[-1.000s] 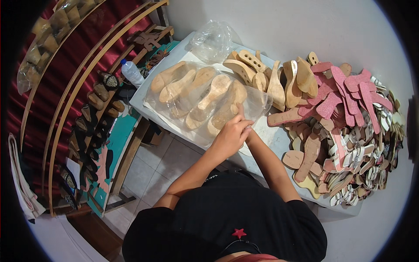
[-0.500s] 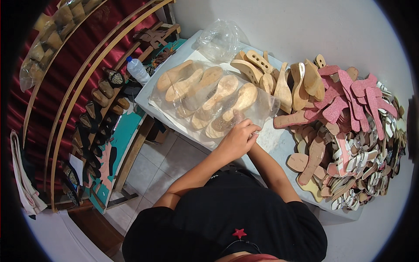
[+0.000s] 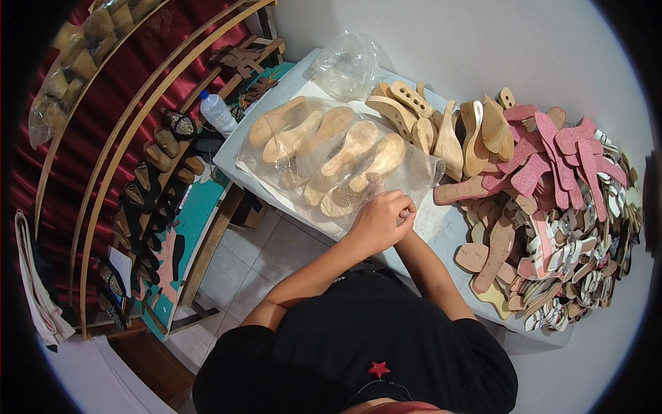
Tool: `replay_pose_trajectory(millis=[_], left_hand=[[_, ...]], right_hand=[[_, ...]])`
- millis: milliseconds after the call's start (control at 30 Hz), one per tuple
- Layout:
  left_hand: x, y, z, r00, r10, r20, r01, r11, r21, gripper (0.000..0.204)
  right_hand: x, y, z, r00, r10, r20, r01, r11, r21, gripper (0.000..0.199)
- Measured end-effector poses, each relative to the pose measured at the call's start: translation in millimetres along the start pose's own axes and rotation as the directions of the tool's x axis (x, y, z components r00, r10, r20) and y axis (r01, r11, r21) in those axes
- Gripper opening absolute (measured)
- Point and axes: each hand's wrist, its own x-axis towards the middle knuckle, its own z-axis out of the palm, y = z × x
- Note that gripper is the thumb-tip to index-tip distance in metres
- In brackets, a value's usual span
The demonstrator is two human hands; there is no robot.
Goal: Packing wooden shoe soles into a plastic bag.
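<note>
A clear plastic bag (image 3: 431, 164) lies on the table, with several pale wooden wedge soles (image 3: 386, 155) side by side in it. My left hand (image 3: 380, 215) is over the near right corner of the bag, its fingers curled closed; what they hold, if anything, is hidden. Crossing beneath it, my right hand (image 3: 375, 185) is mostly covered. Only some of its fingers show, against the bag by the nearest sole, and their grip cannot be made out.
Bare wooden wedges (image 3: 448, 148) stand at the bag's right. Farther right are pink sole pieces (image 3: 531, 169) and a heap of sandals (image 3: 565, 262). A crumpled plastic bag (image 3: 348, 65) lies at the back. Left are a water bottle (image 3: 217, 112) and a shoe rack (image 3: 200, 214).
The fingers beyond my left hand now show more plainly against the bag. My left hand has turned slightly, and the bag with its soles has shifted a little.
</note>
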Motion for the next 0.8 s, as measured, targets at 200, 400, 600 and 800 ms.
replay_pose_trajectory(millis=[200, 400, 600, 800], left_hand=[[2, -2, -3, 1.000, 0.013, -0.015, -0.013, 0.999, 0.038, 0.007], [9, 4, -5, 0.998, -0.031, -0.061, 0.029, 0.999, -0.035, 0.009], [20, 0, -2, 0.989, -0.136, -0.062, 0.148, 0.946, 0.288, 0.013], [29, -10, 5, 0.990, 0.067, -0.121, -0.002, 0.881, 0.472, 0.011]], right_hand=[[32, 1, 10, 0.999, -0.037, -0.035, 0.037, 0.999, -0.011, 0.054], [0, 14, -15, 0.994, -0.079, -0.073, 0.077, 0.997, -0.031, 0.053], [26, -1, -19, 0.986, -0.125, -0.115, 0.120, 0.992, -0.046, 0.052], [30, 14, -16, 0.975, -0.165, -0.150, 0.157, 0.985, -0.065, 0.051]])
